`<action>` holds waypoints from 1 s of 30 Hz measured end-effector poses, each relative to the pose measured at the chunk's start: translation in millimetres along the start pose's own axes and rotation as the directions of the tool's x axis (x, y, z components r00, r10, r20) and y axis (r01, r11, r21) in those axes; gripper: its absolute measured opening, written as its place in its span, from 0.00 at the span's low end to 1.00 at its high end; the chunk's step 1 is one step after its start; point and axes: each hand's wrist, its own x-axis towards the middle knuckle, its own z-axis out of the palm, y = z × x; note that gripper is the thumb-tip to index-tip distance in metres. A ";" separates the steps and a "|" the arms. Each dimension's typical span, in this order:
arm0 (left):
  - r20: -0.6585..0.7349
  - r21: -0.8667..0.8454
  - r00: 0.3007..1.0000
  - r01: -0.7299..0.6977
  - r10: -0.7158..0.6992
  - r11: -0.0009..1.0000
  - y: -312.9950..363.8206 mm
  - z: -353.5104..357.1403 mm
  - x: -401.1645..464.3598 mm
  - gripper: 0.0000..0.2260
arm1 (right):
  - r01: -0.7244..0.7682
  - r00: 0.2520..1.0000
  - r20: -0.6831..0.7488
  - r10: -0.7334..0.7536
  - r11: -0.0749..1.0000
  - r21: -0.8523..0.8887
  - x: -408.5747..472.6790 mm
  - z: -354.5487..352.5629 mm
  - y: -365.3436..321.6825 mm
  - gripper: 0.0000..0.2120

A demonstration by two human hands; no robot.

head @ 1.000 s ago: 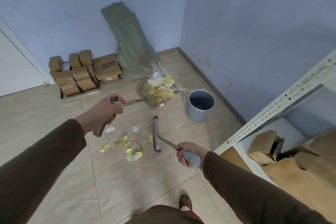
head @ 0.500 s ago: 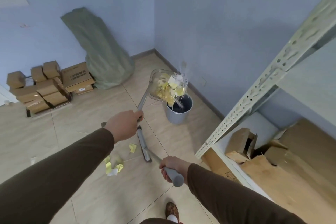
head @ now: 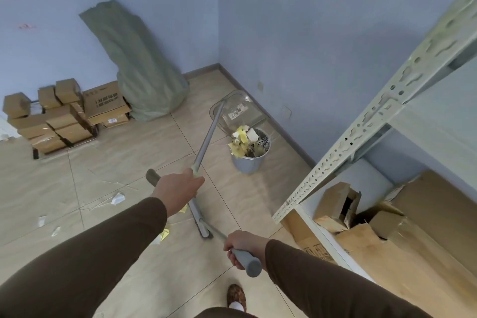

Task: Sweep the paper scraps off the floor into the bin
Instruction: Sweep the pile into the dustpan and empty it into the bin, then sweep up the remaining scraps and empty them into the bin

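At the bottom centre of the frame a shoe (head: 236, 297) stands on the tiled floor (head: 124, 152). Just above it, right of centre, the right hand (head: 245, 246) is closed around the grey grip of the broom (head: 204, 224), whose head rests on the tiles between the two hands. The left hand (head: 178, 191), at mid-frame, is wrapped around the long handle of the dustpan (head: 237, 113), which is tipped over the bin (head: 249, 162) up and to the right of both hands. Yellow and white paper scraps (head: 242, 139) heap at the bin's mouth; loose scraps (head: 117, 199) lie on the floor left of the left hand. Farther back, cardboard boxes (head: 64, 113) and a green sack (head: 139, 64) stand by the wall; a metal shelf (head: 361, 137) fills the right side.
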 end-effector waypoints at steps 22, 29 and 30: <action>-0.123 -0.381 0.946 0.235 -0.301 0.894 -29.4 -5.3 -16.3 0.13 | -0.022 0.993 0.116 0.022 1.000 0.002 -2.4 -27.6 -49.6 0.09; 0.023 -0.775 0.800 0.393 -0.599 0.495 -59.5 -11.5 -6.3 0.12 | -0.040 0.993 0.118 0.021 0.987 0.157 -2.6 -47.8 -76.1 0.07; 0.067 -0.822 0.770 0.403 -0.634 0.403 -69.1 -12.4 -5.3 0.11 | -0.041 0.993 0.117 0.019 0.982 0.186 -1.3 -49.5 -80.1 0.07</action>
